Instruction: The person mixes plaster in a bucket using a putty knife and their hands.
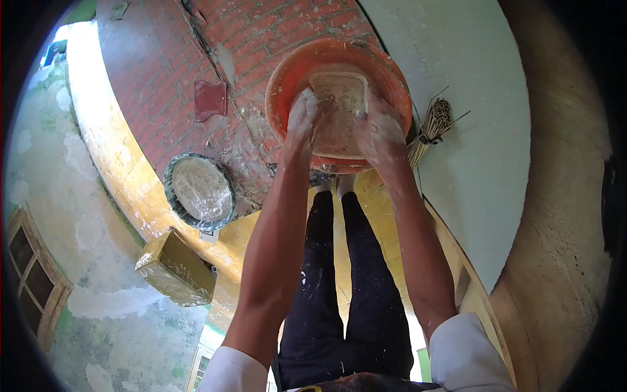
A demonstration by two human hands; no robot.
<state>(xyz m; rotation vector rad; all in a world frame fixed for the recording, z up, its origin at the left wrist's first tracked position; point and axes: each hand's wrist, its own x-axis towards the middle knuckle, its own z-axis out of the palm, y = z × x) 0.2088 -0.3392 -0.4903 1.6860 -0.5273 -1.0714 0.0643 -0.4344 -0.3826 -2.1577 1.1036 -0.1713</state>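
Both hands are at a shallow rectangular tray with a pale rim [338, 74], its inside coated in greyish-brown wet material. My left hand [304, 115] is closed on the tray's left side. On the opposite side, my right hand [384, 129] grips the edge, slightly blurred. Whitish paste covers the fingers of both. Around and beneath the tray is a round orange basin [277, 88], smeared with the same pale stuff. Whether the tray touches the basin's bottom cannot be seen.
A dark-rimmed tub [175, 210] of whitish slurry stands to the left, near a yellow box [177, 269]. A dark red flat piece [210, 100] lies on the brick-patterned surface [261, 32]. Right of the basin, a tied bundle of thin sticks [435, 123] rests on a pale board [480, 137].
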